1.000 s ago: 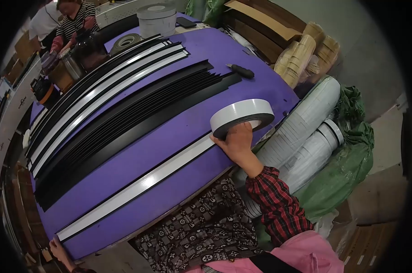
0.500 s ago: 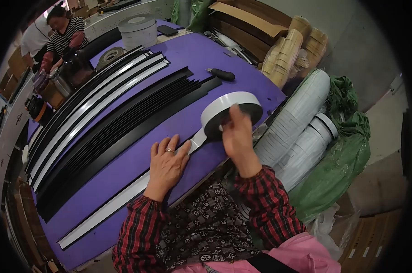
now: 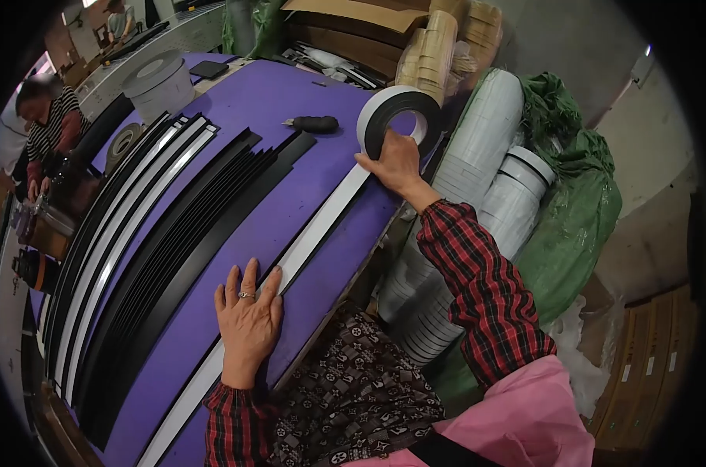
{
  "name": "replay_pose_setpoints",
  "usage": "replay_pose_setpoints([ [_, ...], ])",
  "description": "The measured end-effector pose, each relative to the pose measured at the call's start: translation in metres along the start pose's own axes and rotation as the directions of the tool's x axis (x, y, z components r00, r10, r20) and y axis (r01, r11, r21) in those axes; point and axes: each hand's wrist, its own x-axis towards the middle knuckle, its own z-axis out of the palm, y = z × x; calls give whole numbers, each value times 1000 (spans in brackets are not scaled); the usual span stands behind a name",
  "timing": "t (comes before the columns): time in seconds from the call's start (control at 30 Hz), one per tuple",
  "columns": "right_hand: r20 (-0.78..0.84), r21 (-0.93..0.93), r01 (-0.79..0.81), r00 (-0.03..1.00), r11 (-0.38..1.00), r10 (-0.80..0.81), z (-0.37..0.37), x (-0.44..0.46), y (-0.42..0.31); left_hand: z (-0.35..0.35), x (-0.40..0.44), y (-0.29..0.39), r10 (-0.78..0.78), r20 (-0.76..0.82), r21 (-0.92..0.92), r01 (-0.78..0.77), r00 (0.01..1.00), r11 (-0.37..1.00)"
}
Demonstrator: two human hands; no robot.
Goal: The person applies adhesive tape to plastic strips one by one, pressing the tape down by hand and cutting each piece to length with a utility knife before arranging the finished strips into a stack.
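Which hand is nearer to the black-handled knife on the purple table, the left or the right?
Right. The right hand, holding the tape roll, is to the right of the knife; the left hand is farther off, nearer the person's body, on the white strip.

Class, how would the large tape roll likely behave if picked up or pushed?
The tape roll would probably roll if stood on edge, its rim being round. It may feel fairly heavy, its ring looking thickly wound. The white strip running from it looks thin, so likely floppy if lifted.
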Motion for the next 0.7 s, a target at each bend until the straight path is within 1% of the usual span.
replay_pose_setpoints([
  [0.07, 30, -18, -34, 999, 999, 35, 1, -3, -1, 1, 0, 1, 11, 12, 11, -11, 1000, 1000],
  [0.13, -101, -121, 123, 986, 985, -135, 9, -7, 1, 2, -1, -1, 13, 29, 26, -14, 999, 1000],
  [0.17, -99, -117, 111, 988, 987, -123, 12, -8, 1, 3, 1, -1, 13, 24, 35, -14, 1000, 999],
  [0.23, -167, -185, 183, 962, 966, -214, 12, -11, -3, 4, -2, 1, 19, 32, 47, -21, 999, 999],
  [0.27, -104, -184, 212, 967, 960, -233, 10, -11, -5, 3, -3, 1, 21, 32, 46, -22, 999, 999],
  [0.3, -123, -188, 210, 964, 960, -235, 6, -10, -7, 1, 0, 1, 18, 13, 47, -19, 1000, 999],
  [0.37, 66, -234, 220, 976, 947, -210, 2, -2, -14, 1, -1, 1, 24, -1, 39, -24, 1000, 999],
  [0.4, 219, -203, 132, 972, 970, -86, -4, 5, -16, 1, -1, 1, 44, -32, 42, -43, 999, 998],
  [0.47, 306, -193, -41, 947, 980, 100, -21, 21, -21, 1, 0, 1, 46, -78, -6, -47, 996, 999],
  [0.5, 279, -181, -21, 958, 983, 72, -25, 30, -27, 1, 0, 1, 51, -100, -1, -51, 994, 999],
  [0.53, 123, -68, -96, 987, 993, 104, -28, 40, -32, 1, 0, 1, 53, -112, -11, -54, 992, 998],
  [0.57, -20, 61, -157, 987, 986, 158, -28, 47, -39, 0, 0, 0, 57, -115, -23, -60, 992, 998],
  [0.6, -86, 155, -81, 992, 985, 95, -23, 54, -50, 0, 0, 1, 47, -106, -15, -49, 993, 999],
  [0.67, -158, 280, 170, 979, 945, -129, 10, 69, -68, -1, 0, 2, 38, -99, -13, -39, 994, 999],
  [0.7, -171, 259, 258, 961, 931, -219, 26, 75, -76, -2, 0, 2, 38, -100, -5, -39, 994, 999],
])
